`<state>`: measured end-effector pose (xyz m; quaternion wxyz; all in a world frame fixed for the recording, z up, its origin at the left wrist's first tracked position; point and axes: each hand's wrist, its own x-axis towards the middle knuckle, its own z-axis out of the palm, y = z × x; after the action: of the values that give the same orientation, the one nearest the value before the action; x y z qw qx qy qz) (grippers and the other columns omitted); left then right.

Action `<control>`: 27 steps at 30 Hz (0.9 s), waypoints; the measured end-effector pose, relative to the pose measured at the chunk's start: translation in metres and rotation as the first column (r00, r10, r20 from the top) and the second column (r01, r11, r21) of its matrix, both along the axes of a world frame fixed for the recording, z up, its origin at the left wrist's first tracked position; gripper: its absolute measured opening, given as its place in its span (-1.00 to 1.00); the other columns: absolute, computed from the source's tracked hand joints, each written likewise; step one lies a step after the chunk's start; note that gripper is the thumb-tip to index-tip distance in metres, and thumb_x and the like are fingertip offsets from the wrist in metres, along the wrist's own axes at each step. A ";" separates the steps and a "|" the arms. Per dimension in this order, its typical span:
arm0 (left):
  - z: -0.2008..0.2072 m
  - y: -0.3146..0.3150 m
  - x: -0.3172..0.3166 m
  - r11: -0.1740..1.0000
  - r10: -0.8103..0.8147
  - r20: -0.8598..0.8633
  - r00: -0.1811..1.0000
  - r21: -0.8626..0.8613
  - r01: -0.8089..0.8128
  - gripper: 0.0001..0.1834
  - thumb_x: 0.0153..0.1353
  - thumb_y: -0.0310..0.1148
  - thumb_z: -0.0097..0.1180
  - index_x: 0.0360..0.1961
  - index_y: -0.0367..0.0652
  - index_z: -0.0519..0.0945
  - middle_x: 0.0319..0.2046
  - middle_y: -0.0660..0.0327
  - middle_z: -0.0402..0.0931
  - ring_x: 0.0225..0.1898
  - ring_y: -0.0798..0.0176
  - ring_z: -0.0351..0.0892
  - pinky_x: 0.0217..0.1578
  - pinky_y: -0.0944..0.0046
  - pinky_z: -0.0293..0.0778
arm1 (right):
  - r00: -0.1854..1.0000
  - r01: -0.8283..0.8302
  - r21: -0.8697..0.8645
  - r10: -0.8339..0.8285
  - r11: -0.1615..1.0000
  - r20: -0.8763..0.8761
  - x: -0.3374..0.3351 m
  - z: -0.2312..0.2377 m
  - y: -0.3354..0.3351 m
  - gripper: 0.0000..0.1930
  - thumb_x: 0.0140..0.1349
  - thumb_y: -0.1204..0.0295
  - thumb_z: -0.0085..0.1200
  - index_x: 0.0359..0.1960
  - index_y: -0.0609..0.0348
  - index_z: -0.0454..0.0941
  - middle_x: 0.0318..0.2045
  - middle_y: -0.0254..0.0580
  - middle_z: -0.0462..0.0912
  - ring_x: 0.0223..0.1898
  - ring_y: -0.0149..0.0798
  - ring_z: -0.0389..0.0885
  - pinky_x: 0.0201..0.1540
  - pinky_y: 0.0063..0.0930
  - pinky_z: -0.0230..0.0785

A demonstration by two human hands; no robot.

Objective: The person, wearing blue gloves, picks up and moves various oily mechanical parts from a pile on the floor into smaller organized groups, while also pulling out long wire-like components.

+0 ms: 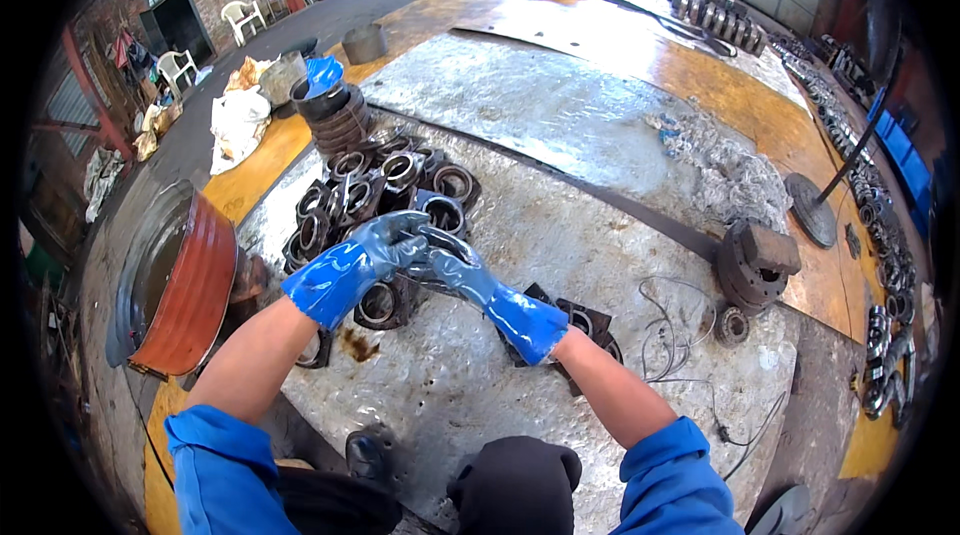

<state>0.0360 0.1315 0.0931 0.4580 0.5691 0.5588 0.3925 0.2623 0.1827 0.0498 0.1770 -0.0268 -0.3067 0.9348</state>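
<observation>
Both of my hands wear blue rubber gloves and meet in front of me over the metal plate. My left hand curls its fingers round the left and upper side of a dark, ring-shaped metal part. At its right side my right hand grips the same part, which is largely hidden by the gloves. Just beyond lies a heap of square metal housings with round bores. One such housing rests on the plate below my left hand. Several more housings lie beside my right cuff.
An orange-red drum section holding liquid stands at left. Stacked dark rings topped with blue plastic stand behind the heap. At right are a dark cylindrical block, a thin cable, and a pole on a round base.
</observation>
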 end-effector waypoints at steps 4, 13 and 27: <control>0.001 0.016 0.005 0.970 -0.236 0.086 0.968 -0.033 0.240 -0.49 0.35 -0.20 0.28 0.23 -0.22 0.53 0.03 0.18 0.66 0.08 0.29 0.58 0.20 0.23 0.47 | 0.999 0.047 0.020 -0.047 0.999 0.003 0.011 0.003 -0.003 -0.41 0.29 0.10 0.28 0.28 0.06 0.46 0.11 -0.17 0.64 0.03 -0.22 0.66 0.18 -0.30 0.51; 0.020 0.012 0.029 0.941 -0.146 -0.249 0.957 0.265 0.212 -0.71 0.45 -0.24 0.12 0.06 -0.15 0.66 -0.26 0.27 0.63 -0.15 0.35 0.57 0.00 0.31 0.49 | 0.988 0.154 0.128 -0.153 0.980 -0.016 -0.009 0.022 0.005 -0.45 0.29 0.13 0.30 0.23 0.11 0.52 0.08 -0.19 0.67 0.04 -0.24 0.66 0.20 -0.30 0.50; -0.004 -0.003 -0.026 0.989 -0.100 -0.028 0.995 0.109 0.103 -0.64 0.49 -0.26 0.07 0.16 -0.25 0.59 -0.10 0.25 0.67 -0.12 0.43 0.56 -0.04 0.37 0.51 | 0.838 0.209 0.235 -0.298 0.949 0.457 -0.063 0.089 -0.006 -0.51 0.40 0.04 0.13 0.14 0.17 0.55 -0.08 -0.07 0.73 -0.04 -0.19 0.74 0.08 -0.22 0.66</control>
<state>0.0103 0.1287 0.0894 0.4389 0.6257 0.5118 0.3924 0.1988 0.1768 0.1383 0.2183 -0.2862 -0.4159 0.8351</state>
